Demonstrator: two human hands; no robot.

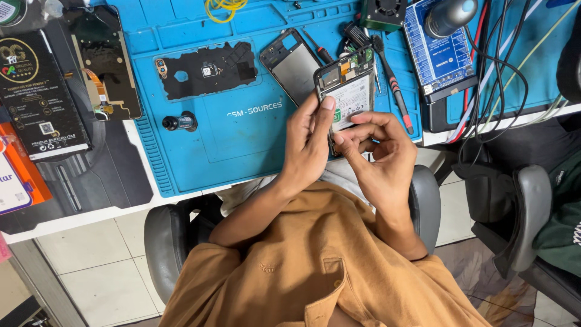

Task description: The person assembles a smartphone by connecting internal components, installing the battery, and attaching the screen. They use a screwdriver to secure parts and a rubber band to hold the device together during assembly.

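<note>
The opened phone (346, 91), its back removed and battery exposed, is being held above the blue work mat (242, 133): the left hand (308, 145) is gripping its side to steady it while the right hand (378, 145) is pinching its lower edge, with the removed frame (290, 63) lying just beside.

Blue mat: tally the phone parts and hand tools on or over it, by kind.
Opened phones, held: 1
Phone frames: 1
Black back covers: 1
Screwdrivers: 2
Total: 5
</note>
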